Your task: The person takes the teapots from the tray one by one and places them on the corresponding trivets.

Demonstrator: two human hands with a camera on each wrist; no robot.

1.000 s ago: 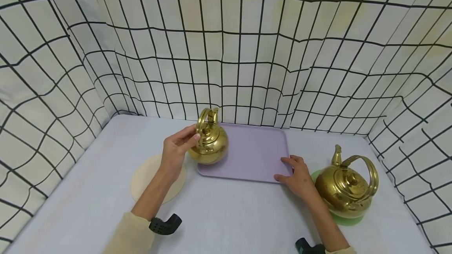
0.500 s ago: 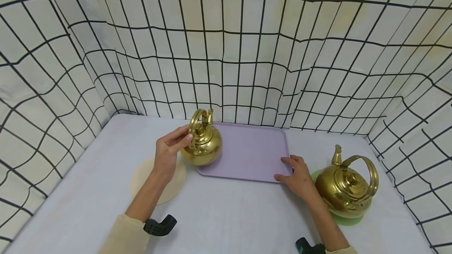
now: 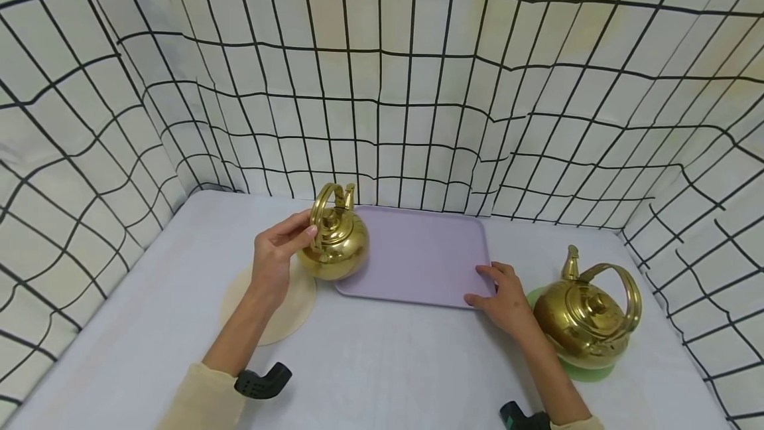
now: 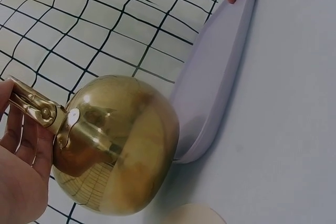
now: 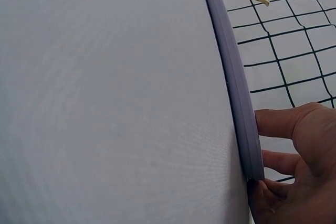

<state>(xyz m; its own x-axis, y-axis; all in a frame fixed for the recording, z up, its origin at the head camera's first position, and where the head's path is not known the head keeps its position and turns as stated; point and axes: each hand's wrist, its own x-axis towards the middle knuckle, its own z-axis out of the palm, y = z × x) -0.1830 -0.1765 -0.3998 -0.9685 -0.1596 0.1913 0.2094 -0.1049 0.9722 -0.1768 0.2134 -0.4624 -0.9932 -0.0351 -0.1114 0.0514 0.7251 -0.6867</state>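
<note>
A small brass kettle (image 3: 335,254) hangs by its handle from my left hand (image 3: 274,264), thumb and fingers pinching the handle. In the head view its body overlaps the left end of the lilac tray (image 3: 426,257) and the edge of a round cream mat (image 3: 294,316). The left wrist view shows the kettle's rounded body (image 4: 118,145) beside the tray's end (image 4: 202,85). At the tray's near right corner, my right hand (image 3: 506,300) grips the rim; the right wrist view has thumb and fingers around that corner (image 5: 252,158).
A larger brass kettle (image 3: 581,320) stands on a green mat (image 3: 587,373) to the right of my right forearm. White cloth covers the table (image 3: 382,363). A white wall with black grid netting (image 3: 394,78) encloses the back and sides.
My left hand has carried the small kettle leftward, away from the tray's middle and toward the cream mat. The right hand and the tray have stayed in place.
</note>
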